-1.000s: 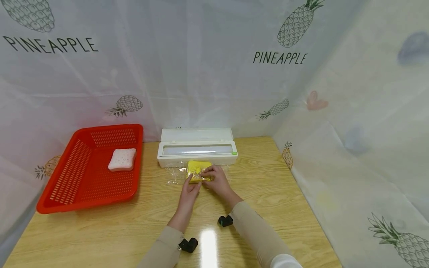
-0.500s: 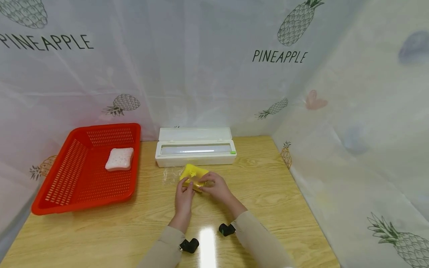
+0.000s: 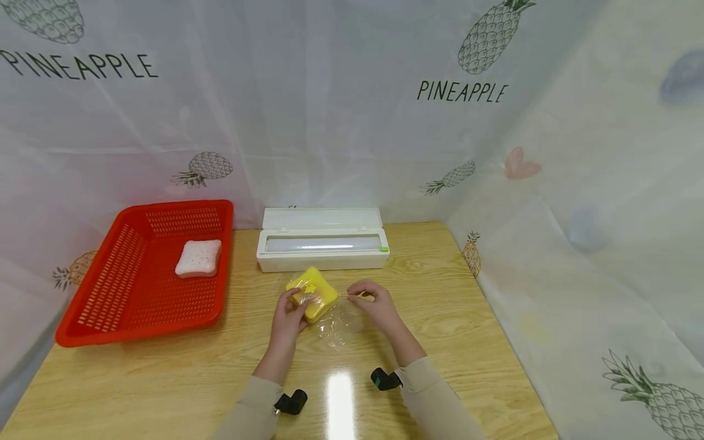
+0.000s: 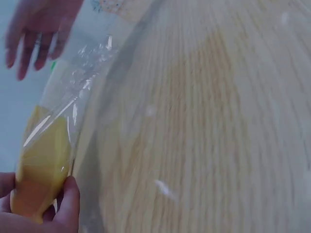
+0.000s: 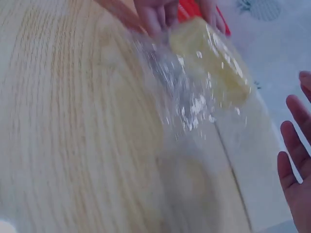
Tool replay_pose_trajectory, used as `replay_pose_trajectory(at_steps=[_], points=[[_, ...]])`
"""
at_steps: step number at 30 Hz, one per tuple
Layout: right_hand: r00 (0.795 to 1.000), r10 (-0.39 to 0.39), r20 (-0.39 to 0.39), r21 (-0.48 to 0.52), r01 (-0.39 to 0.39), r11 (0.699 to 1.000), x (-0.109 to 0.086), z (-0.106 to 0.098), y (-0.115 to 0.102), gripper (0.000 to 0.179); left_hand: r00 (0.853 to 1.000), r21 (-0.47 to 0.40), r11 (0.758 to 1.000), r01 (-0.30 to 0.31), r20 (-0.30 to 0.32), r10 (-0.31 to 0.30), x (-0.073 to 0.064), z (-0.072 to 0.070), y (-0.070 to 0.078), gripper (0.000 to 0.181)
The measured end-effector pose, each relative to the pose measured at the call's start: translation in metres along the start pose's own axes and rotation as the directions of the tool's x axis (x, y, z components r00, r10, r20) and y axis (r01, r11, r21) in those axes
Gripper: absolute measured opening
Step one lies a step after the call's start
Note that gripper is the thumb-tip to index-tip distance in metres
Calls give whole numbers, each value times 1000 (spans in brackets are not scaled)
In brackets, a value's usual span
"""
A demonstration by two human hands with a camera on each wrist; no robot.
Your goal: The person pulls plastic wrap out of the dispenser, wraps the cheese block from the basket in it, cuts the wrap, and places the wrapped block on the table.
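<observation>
My left hand (image 3: 287, 319) grips a yellow square block (image 3: 326, 296) with rounded corners and a small flower-like shape on top; its exact kind is unclear. Clear plastic wrap (image 3: 337, 327) covers the block, and a loose, crinkled end hangs off its right side. In the left wrist view, thumb and fingers hold the wrapped block (image 4: 46, 155) by its lower end. My right hand (image 3: 381, 307) is just right of the wrap. Its fingers look extended and slightly spread in the right wrist view, with nothing seen between the fingers (image 5: 294, 141).
Behind the hands stands a white plastic-wrap dispenser (image 3: 324, 263) with its lid up. At the left is a red basket (image 3: 148, 335) holding a pink-white block (image 3: 199, 258) of similar shape. A patterned curtain borders the wooden table (image 3: 440, 342).
The block has come away from the dispenser and turned in my left hand, shifting slightly left. My right hand has moved off it to the right, and the wrap's loose end now shows.
</observation>
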State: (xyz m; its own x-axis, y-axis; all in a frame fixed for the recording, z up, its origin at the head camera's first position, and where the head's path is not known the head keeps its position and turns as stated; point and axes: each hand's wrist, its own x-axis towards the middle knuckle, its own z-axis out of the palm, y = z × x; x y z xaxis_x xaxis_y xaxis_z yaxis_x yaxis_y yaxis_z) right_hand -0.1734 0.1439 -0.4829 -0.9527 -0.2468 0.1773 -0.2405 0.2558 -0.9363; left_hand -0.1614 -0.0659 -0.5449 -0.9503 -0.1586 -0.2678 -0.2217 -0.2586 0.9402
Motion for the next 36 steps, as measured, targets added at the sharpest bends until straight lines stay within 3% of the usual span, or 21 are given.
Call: replay_pose_trajectory(at_steps=[5, 11, 18, 22, 25, 29, 32, 36], points=[[996, 85, -38, 191, -76, 979, 1, 5, 24, 19, 998, 28, 1000, -3, 64, 2, -8, -12, 11, 47], [999, 38, 4, 333, -37, 942, 6, 21, 48, 26, 985, 28, 999, -15, 170, 10, -18, -23, 19, 53], [991, 0, 133, 491, -66, 869, 13, 29, 41, 35, 949, 116, 989, -88, 310, 48, -23, -35, 33, 50], [966, -19, 258, 549, -130, 825, 23, 26, 35, 43, 927, 172, 978, -115, 371, 44, -24, -40, 38, 49], [932, 10, 363, 516, -210, 830, 33, 23, 31, 47, 914, 211, 970, -120, 404, 25, -24, -43, 40, 48], [891, 81, 446, 451, -302, 840, 47, 21, 27, 50, 884, 240, 963, -127, 468, 0, -24, -46, 40, 48], [885, 104, 453, 415, -312, 855, 56, 18, 25, 50, 853, 224, 966, -125, 522, -11, -24, -48, 38, 50], [903, 93, 418, 379, -267, 886, 64, 13, 24, 48, 833, 202, 972, -123, 553, -10, -24, -48, 35, 51]])
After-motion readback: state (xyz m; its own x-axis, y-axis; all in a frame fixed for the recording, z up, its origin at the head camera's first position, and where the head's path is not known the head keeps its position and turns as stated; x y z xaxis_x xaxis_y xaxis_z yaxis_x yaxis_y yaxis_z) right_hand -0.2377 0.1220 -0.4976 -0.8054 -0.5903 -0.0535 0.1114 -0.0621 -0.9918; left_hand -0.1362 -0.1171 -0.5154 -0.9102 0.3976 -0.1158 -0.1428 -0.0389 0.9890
